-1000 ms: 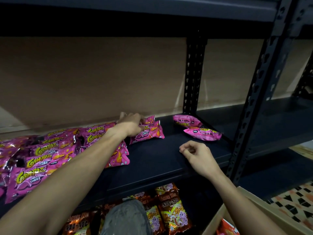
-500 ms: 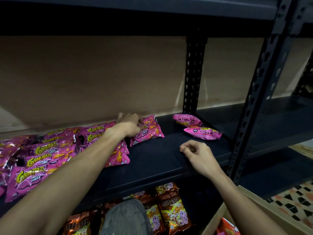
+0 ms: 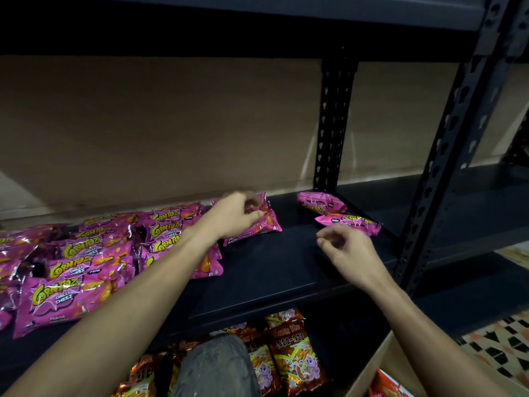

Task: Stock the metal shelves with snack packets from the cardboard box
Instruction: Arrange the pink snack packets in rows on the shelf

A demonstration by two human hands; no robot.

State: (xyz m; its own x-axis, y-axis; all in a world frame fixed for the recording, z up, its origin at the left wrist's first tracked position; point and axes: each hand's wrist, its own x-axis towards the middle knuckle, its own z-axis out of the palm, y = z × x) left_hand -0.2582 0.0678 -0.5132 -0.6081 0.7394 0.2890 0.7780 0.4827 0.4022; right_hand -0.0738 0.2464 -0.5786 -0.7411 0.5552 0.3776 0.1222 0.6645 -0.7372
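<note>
The right hand (image 3: 349,253) has lifted off the shelf (image 3: 272,270), loosely curled and empty, nearing two stray packets (image 3: 347,222). The left hand (image 3: 232,216) pinches the row's end packet (image 3: 266,224), probably to straighten it.

The picture is dim. The pink Cornitoz packets (image 3: 71,293) catch the most light, and their foil shows small white glints. Above the packets, the underside of the upper shelf (image 3: 229,30) is almost black. Just right of the packets, the left hand (image 3: 232,216) is smeared with blur, the fingers (image 3: 252,217) most. Far right of the packets, the black shelf post (image 3: 446,156) leans and bends from the wide lens.
</note>
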